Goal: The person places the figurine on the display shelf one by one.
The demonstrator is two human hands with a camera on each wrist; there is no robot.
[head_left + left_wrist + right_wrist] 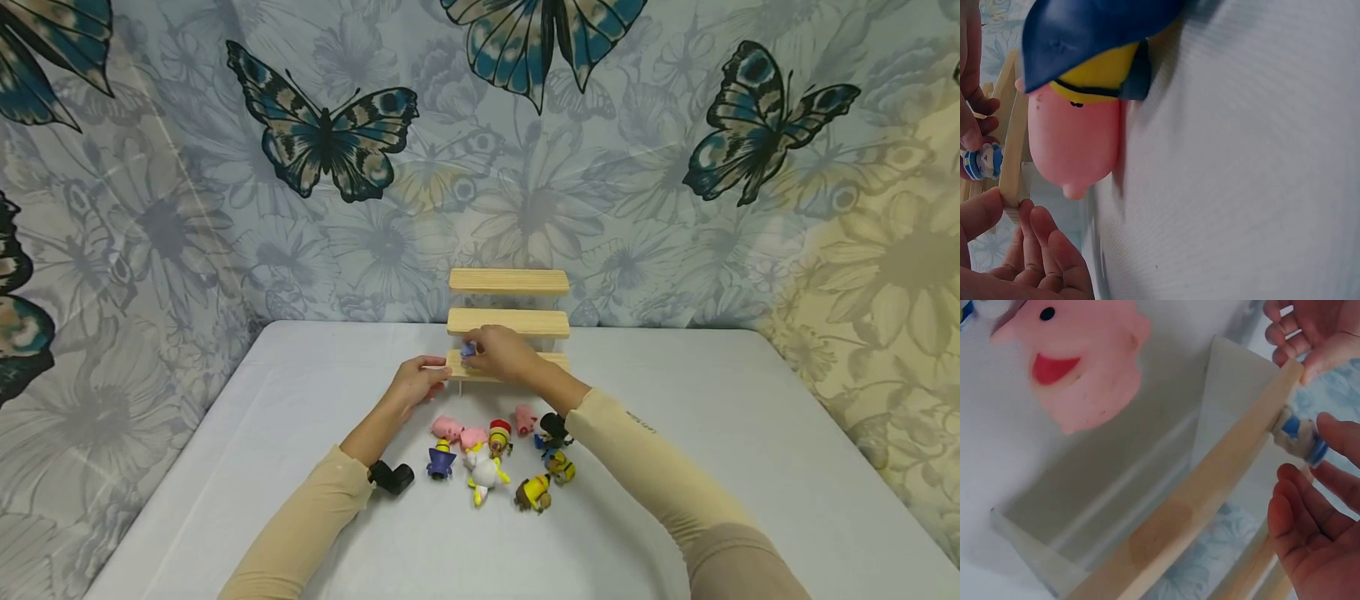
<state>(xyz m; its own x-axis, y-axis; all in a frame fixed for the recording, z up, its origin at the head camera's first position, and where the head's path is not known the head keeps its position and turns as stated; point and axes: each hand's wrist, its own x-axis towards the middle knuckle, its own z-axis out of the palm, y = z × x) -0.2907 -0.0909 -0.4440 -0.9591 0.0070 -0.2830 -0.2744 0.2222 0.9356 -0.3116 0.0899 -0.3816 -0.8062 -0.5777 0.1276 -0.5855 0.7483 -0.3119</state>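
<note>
A three-step wooden display shelf (508, 322) stands at the back of the table. My left hand (415, 382) holds the left end of its lowest board (1015, 147), thumb on one side and a fingertip on the other. On that same end stands a small blue-and-white toy figure (1297, 435), its base against the wood. My right hand (504, 354) pinches the figure by its blue-capped top between thumb and forefinger; the other fingers hang beside it. In the head view the right hand covers part of the figure (468, 349).
In front of the shelf lie several toy figures: pink pigs (447, 428), a white-and-yellow one (486, 472), a purple-clad one (441, 462) and yellow ones (534, 493). A black curved object (392, 477) lies by the left sleeve. A butterfly-print backdrop (510, 192) hangs behind the table.
</note>
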